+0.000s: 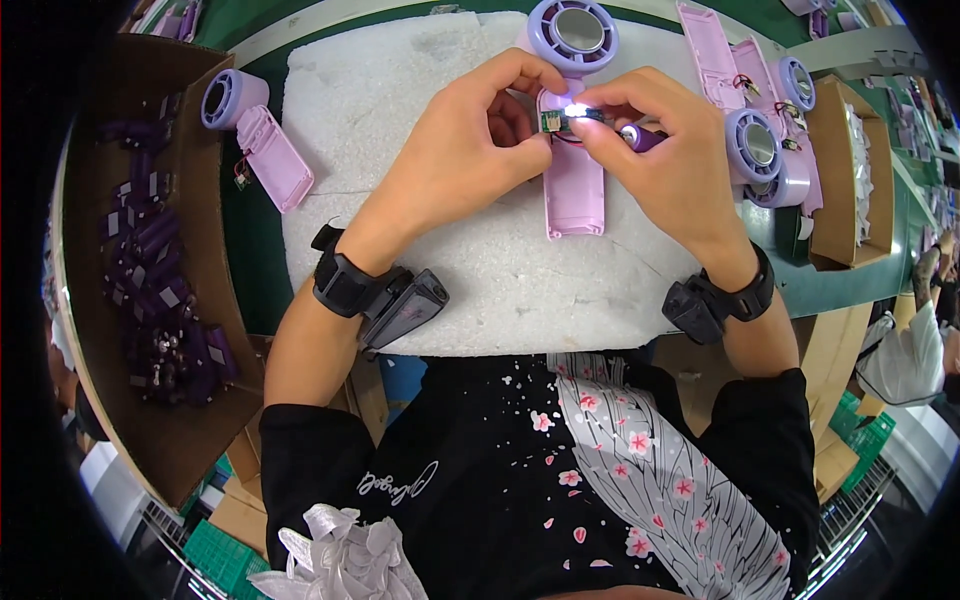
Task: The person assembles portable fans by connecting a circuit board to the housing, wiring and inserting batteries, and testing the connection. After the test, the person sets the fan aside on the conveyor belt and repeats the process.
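Note:
Before me on a white foam pad point(470, 290) lies a handheld fan point(575, 205) with a round lilac head and an open pink handle shell. A small green circuit board point(552, 121) with a bright white light sits over the upper handle. My left hand point(450, 150) is closed about the upper handle, thumb and index finger at its left side, by the board. My right hand point(670, 145) pinches the board's lit part between thumb and index finger. A purple cylindrical battery point(641, 138) shows beneath the right hand. Its fingers partly hide the board and wires.
A cardboard box point(205, 430) of purple batteries stands at left. Beside it lies another open fan point(272, 155). Several pink and lilac fan parts point(752, 145) are grouped at right, next to a smaller cardboard box point(830, 180) with white pieces. A person point(905, 350) is at far right.

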Action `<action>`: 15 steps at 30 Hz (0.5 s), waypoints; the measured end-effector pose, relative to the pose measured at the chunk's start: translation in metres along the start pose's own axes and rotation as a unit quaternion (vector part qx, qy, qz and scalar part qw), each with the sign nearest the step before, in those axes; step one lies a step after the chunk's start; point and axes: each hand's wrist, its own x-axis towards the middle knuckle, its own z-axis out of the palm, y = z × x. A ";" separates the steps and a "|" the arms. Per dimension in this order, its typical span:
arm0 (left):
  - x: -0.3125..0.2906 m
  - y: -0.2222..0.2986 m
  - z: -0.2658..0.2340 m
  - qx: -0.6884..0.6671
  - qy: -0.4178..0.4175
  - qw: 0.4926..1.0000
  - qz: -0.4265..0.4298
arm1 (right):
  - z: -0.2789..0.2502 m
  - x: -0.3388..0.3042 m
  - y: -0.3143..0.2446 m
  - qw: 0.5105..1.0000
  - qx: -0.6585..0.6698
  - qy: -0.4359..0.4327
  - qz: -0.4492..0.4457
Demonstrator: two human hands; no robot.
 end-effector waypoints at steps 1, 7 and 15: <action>0.000 -0.001 0.000 -0.008 0.011 1.000 0.009 | -0.001 0.000 -0.001 1.000 0.000 -0.004 0.004; 0.000 0.002 -0.002 -0.016 -0.007 1.000 0.001 | -0.006 0.001 -0.003 0.999 -0.030 -0.039 0.018; 0.000 -0.003 -0.001 -0.033 0.005 0.999 0.016 | 0.000 -0.001 -0.003 0.999 -0.031 -0.032 -0.023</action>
